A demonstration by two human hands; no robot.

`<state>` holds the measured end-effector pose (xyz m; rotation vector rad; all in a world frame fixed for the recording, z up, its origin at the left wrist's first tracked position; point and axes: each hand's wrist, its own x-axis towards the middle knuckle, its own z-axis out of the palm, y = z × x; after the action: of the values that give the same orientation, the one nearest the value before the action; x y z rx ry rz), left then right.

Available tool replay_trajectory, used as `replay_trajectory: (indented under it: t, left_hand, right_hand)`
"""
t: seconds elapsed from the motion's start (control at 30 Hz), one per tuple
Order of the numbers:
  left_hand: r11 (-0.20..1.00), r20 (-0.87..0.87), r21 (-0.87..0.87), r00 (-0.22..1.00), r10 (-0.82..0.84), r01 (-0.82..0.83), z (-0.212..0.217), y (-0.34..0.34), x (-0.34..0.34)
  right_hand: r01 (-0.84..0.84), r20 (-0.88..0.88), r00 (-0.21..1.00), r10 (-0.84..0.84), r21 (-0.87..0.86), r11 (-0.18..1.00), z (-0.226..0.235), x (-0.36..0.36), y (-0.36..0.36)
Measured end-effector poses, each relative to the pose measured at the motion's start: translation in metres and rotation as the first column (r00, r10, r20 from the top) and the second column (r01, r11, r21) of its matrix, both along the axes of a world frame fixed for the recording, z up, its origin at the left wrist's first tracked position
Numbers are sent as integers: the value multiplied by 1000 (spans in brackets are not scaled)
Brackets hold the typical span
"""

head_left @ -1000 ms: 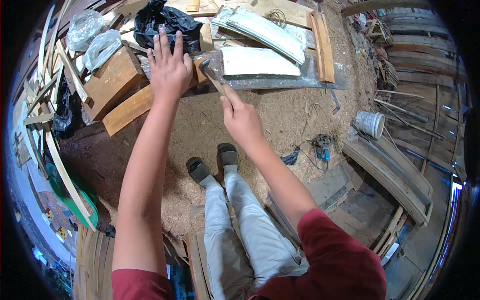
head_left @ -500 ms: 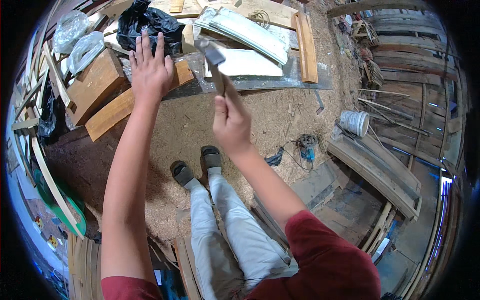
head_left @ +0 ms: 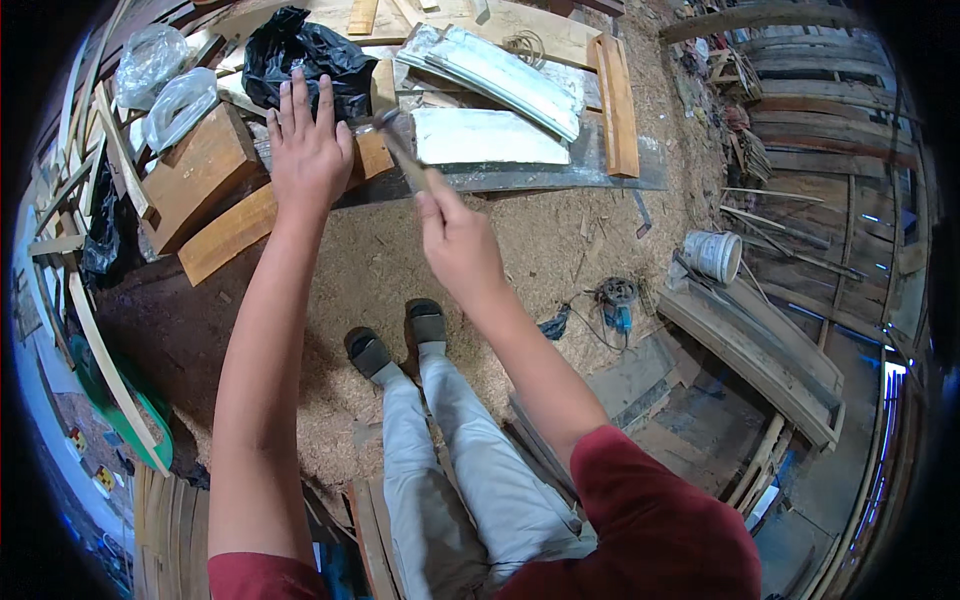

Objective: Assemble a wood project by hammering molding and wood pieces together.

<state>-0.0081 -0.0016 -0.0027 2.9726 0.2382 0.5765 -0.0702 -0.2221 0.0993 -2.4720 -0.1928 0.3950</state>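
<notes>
Hammer (head_left: 404, 156) in clenched right hand (head_left: 458, 238); splayed left hand (head_left: 308, 160) near black bag (head_left: 332, 56), contents unclear

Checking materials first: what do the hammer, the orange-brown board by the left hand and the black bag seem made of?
Hammer: dark grey head, probably metal; tan handle, likely wood. Board: apparently unpainted wood, by its natural orange-brown tone. Bag: probably thin plastic, glossy and crumpled.
</notes>
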Motion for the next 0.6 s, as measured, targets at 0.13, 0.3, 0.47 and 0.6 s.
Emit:
replay_trajectory:
  t: [0.13,0.3,0.47,0.6]
  left_hand:
    - [1000,12,-19,1000,-5,6,0,-4,3]
    - [1000,-20,0,1000,11,-11,2,2,1]
    - [999,-44,-30,999,12,-13,6,-4,4]
    - [1000,-47,-17,999,14,-15,4,-2,2]
  right_hand:
    - [77,370,899,-233,391,917,-2,-9,-4]
    - [93,30,995,-95,62,994,-2,-1,-9]
    - [6,51,999,-4,-22,1000,-4,-1,-8]
    - [16,205,978,-43,129,991,-14,2,-5]
